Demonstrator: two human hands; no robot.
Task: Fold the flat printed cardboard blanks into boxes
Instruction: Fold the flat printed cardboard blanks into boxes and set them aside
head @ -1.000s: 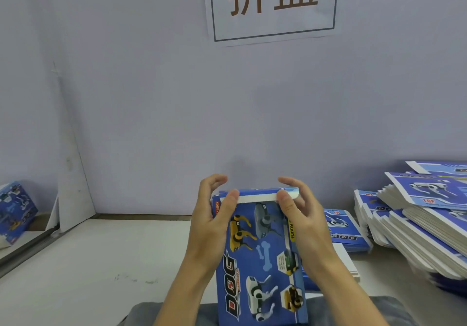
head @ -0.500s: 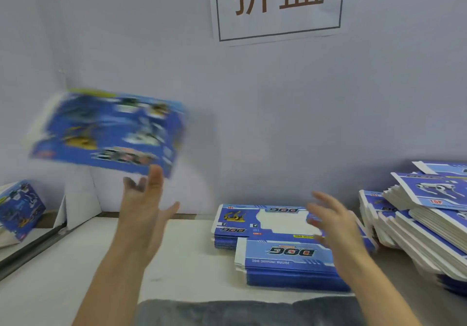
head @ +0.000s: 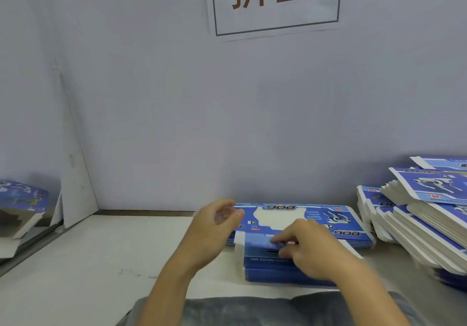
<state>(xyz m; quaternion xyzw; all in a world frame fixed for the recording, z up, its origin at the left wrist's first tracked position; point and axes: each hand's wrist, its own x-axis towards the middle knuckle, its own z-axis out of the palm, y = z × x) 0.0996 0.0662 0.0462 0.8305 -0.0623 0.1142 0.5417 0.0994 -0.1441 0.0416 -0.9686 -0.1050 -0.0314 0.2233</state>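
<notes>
Two low stacks of flat blue printed blanks lie in front of me: a near stack [head: 267,267] and a far stack [head: 298,220] against the wall. My right hand [head: 310,252] rests on the near stack, fingertips pinching the edge of its top blank [head: 257,241]. My left hand [head: 212,229] hovers at the left end of the stacks, fingers curled and apart, holding nothing. A folded blue box [head: 21,196] lies at the far left beyond a white partition.
A tall slanting pile of more blanks [head: 424,214] fills the right side of the white table [head: 101,257]. A grey wall with a paper sign [head: 275,2] stands close behind. My grey-clothed lap [head: 252,311] is at the bottom edge.
The folded box that both hands held was tossed to the left by my left hand and has landed at the far left. Both hands came down to the blank stacks.
</notes>
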